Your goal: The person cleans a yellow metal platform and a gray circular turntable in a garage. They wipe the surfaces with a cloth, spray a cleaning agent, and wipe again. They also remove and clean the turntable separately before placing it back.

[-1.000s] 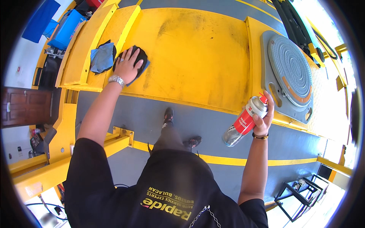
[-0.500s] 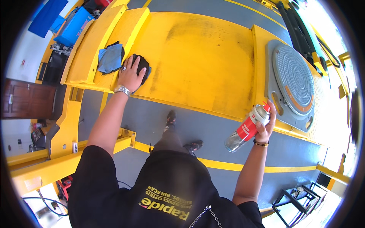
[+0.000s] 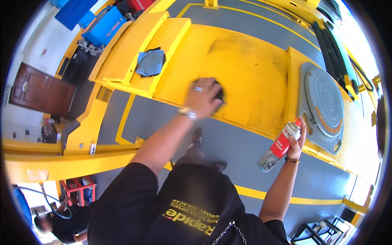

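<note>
On the yellow platform [image 3: 253, 69], a black cloth [image 3: 219, 93] lies under my left hand [image 3: 201, 99], which presses it down near the front edge; motion blurs the fingers. My right hand [image 3: 297, 143] grips an aerosol spray can [image 3: 280, 145] with a red and silver body, held tilted in front of the platform. A finger is up by the can's red nozzle [image 3: 297, 122]. To the left, a folded blue and black cloth [image 3: 150, 63] rests on the raised ramp section. Dark smudges mark the platform's far part and its right side.
A round grey turntable plate [image 3: 325, 98] is set into the platform at the right. Yellow lift beams [image 3: 73, 165] run along the left. At the lower left another person [image 3: 67, 224] is near a red cart [image 3: 79, 190]. A black metal frame [image 3: 320, 232] stands lower right.
My left hand has slid the black cloth rightward along the platform, away from the blue cloth. The can stays in my right hand. The view has shifted, and a person now shows at lower left.
</note>
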A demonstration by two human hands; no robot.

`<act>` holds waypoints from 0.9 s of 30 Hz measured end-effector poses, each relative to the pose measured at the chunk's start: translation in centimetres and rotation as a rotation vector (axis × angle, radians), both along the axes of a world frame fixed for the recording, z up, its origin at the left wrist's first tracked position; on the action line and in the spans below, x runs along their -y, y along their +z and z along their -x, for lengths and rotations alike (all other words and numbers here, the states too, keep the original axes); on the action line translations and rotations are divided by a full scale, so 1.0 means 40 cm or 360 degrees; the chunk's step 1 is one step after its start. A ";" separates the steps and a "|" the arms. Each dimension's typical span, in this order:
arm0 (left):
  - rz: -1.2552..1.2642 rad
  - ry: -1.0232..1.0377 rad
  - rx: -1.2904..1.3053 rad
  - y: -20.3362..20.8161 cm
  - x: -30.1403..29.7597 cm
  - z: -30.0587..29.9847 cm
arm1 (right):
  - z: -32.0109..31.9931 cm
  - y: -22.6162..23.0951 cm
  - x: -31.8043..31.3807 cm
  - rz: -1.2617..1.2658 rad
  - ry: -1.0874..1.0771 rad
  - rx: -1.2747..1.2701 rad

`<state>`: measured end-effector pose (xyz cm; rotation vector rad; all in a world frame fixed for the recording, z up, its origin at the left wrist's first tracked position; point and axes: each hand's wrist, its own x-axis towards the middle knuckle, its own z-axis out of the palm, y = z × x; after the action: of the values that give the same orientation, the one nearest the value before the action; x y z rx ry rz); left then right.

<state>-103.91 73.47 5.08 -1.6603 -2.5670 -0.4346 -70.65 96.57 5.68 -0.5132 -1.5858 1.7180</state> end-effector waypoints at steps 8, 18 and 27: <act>0.0162 0.0579 -0.0217 -0.091 0.199 0.200 | 0.028 0.034 0.025 -0.0003 0.0014 0.0014; 0.0380 0.0436 -0.0163 -0.037 0.021 0.341 | 0.010 0.002 0.027 0.0274 -0.0057 0.0031; 0.0411 0.0384 -0.0163 -0.042 -0.415 0.783 | 0.028 0.018 0.060 0.0394 -0.0359 0.0003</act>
<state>-135.23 90.06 3.42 -1.3659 -2.7923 -0.0037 -71.78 94.18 6.41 -0.7850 -1.2684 1.7468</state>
